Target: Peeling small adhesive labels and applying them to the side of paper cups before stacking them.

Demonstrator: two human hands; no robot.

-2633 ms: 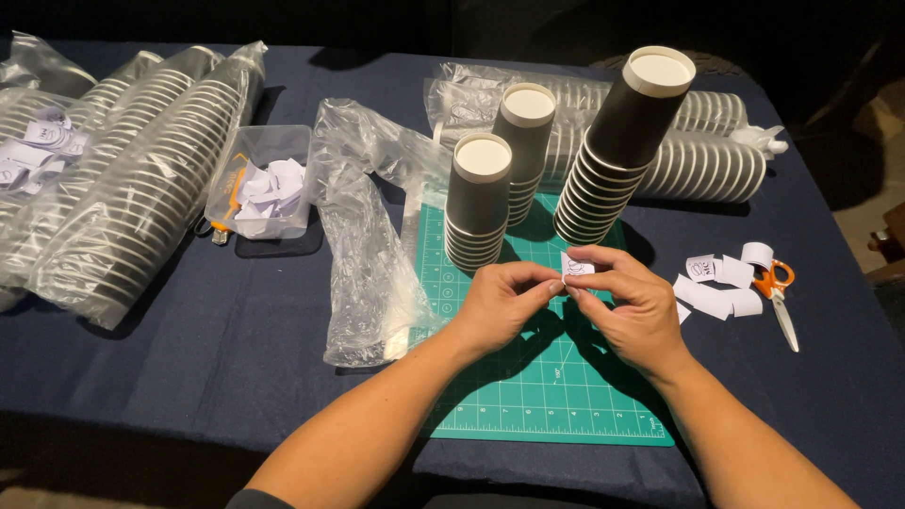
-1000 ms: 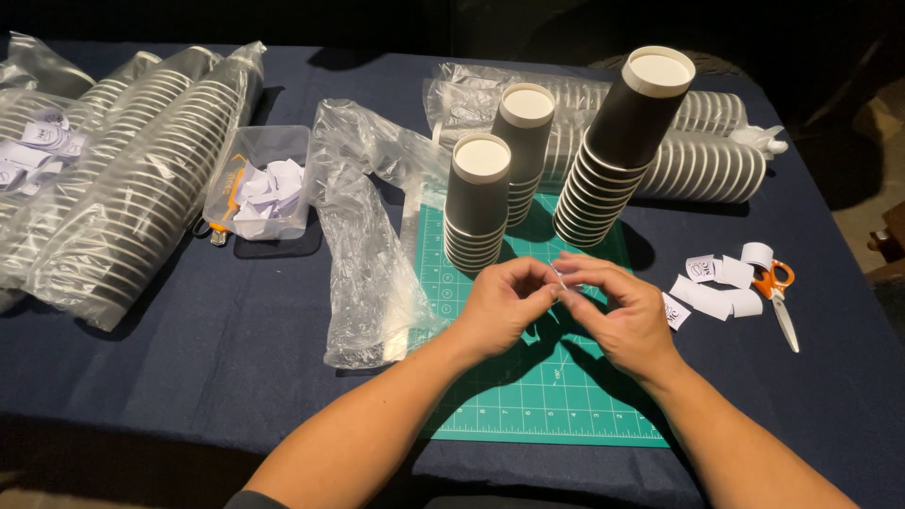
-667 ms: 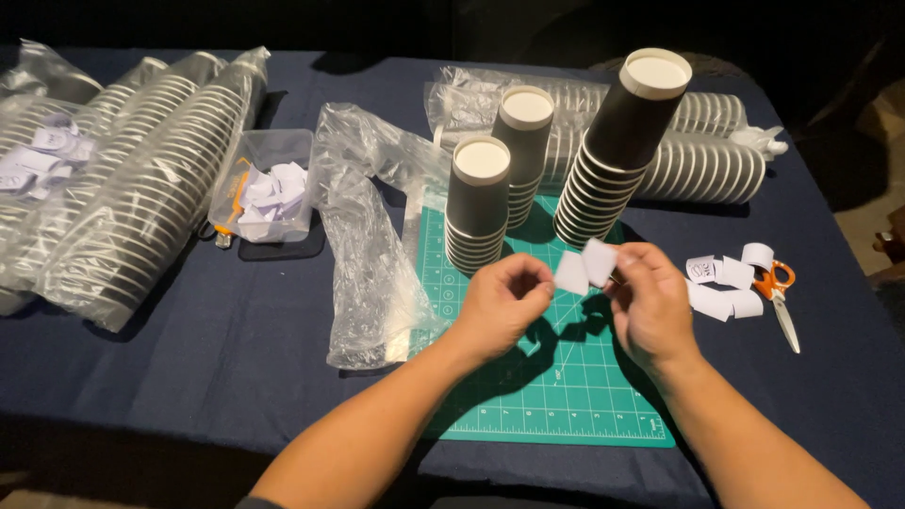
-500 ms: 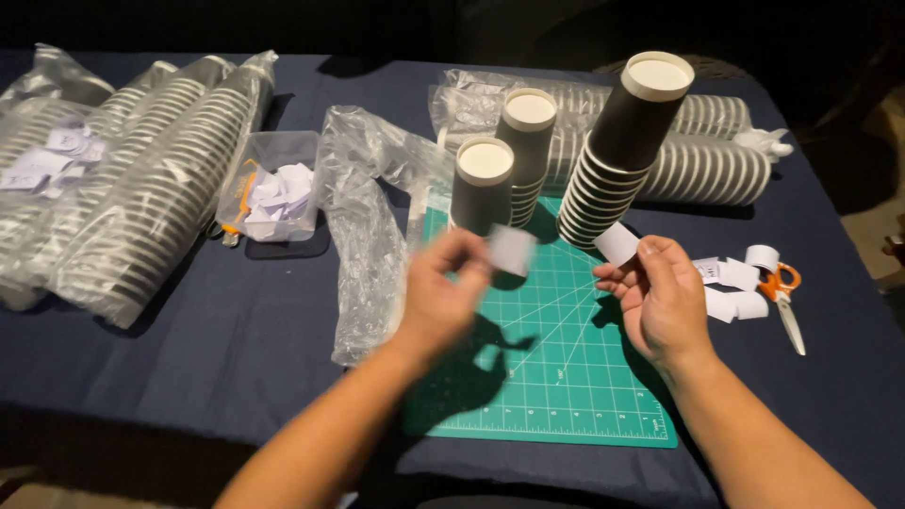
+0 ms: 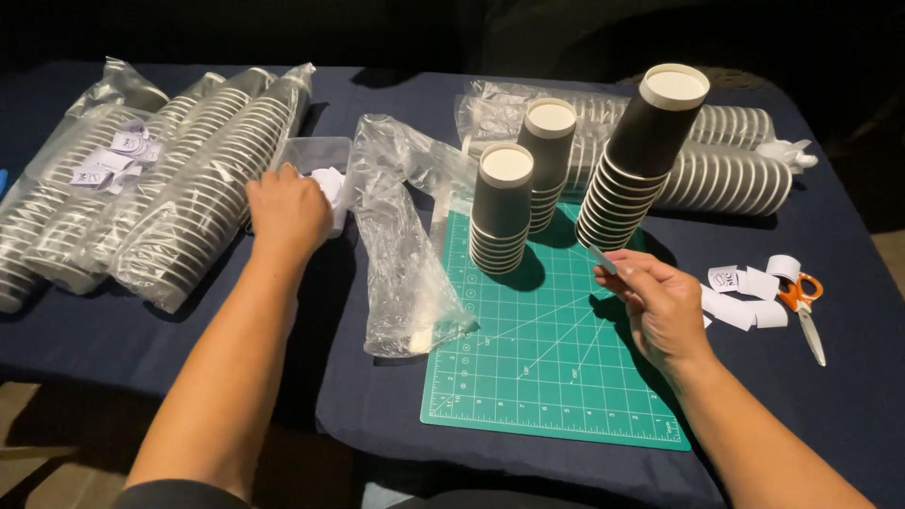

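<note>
My left hand reaches over the clear plastic tray that holds white paper scraps, its fingers closed at the tray's near edge beside a white scrap. My right hand hovers over the green cutting mat and pinches a small white sticker between thumb and fingers. Three stacks of dark upside-down paper cups stand at the mat's far end: a short stack, a middle stack and a tall leaning stack.
Bagged sleeves of cups lie at the left, more sleeves at the back right. An empty crumpled plastic bag lies left of the mat. Loose white stickers and orange-handled scissors lie at the right.
My hands have parted: the left hand swung from the mat to the scrap tray with a white piece, while the right hand stayed over the mat with the sticker.
</note>
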